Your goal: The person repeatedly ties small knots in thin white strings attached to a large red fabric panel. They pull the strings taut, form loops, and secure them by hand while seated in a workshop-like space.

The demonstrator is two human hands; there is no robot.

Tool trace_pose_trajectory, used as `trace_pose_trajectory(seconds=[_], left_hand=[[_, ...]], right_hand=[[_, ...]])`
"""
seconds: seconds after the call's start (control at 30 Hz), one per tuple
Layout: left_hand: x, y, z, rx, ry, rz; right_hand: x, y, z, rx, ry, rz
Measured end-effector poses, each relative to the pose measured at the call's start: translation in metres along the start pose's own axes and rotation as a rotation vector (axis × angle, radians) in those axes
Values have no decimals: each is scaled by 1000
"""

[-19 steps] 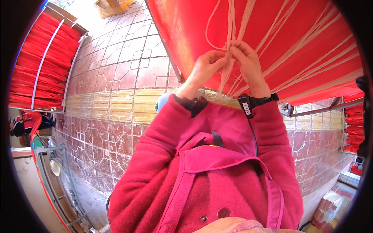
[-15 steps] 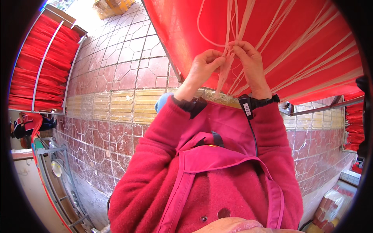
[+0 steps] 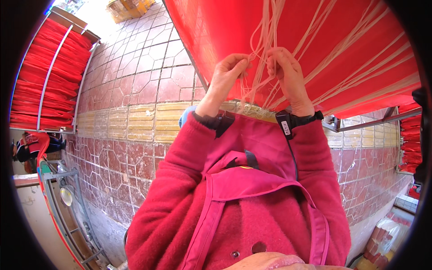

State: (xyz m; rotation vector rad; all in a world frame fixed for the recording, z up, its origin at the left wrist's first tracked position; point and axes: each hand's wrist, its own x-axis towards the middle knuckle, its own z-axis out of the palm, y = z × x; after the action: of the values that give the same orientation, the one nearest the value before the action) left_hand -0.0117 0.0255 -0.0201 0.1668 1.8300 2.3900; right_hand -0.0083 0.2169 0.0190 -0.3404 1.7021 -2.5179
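Pale strands of thread [image 3: 355, 37] fan across a red sheet [image 3: 328, 67] on a metal frame, at the top right of the head view. My left hand [image 3: 228, 74] is closed, thumb pressed to forefinger, on some of the strands just left of the middle bundle [image 3: 263, 45]. My right hand [image 3: 288, 74] is closed with curled fingers on the same bundle, to the right of it. A loose tangle of pale thread [image 3: 257, 109] lies below both hands, by a magenta apron [image 3: 252, 130] on my body. The exact grip of the fingertips is too small to tell.
A rack of stacked red material [image 3: 49, 67] stands at the left, another [image 3: 409, 139] at the right. A person in red and dark clothing [image 3: 33, 146] is at the far left, near a metal frame [image 3: 67, 173]. A yellow box [image 3: 128, 9] sits on the tiled floor [image 3: 135, 72].
My left hand has moved left, away from my right hand, drawing strands with it, so the gap between them is wider. The fingers of my right hand are more curled.
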Motion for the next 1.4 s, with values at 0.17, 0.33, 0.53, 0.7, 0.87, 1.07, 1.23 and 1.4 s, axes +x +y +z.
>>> trace_pose_trajectory(seconds=[0.17,0.33,0.53,0.7,0.87,1.07,1.23,1.4], left_hand=[[-5,-4,3,55,-7,-1],[-1,-4,6,114,15,104],[-4,6,10,218,187,311],[-18,19,16,195,-37,54],[-24,13,22,-125,-76,7],[-24,2,15,-36,-118,23],[-20,1,22,44,-102,-49],[-16,-3,21,18,-70,12]], right_hand=[[-3,5,7,-126,-24,28],[-6,4,8,-114,-70,74],[-10,1,9,-60,-100,112],[-10,7,10,-65,-27,80],[-11,14,8,-107,-38,28],[-11,15,8,-179,-40,-21],[-12,17,13,-164,-32,-6],[-16,14,14,-54,-41,-27]])
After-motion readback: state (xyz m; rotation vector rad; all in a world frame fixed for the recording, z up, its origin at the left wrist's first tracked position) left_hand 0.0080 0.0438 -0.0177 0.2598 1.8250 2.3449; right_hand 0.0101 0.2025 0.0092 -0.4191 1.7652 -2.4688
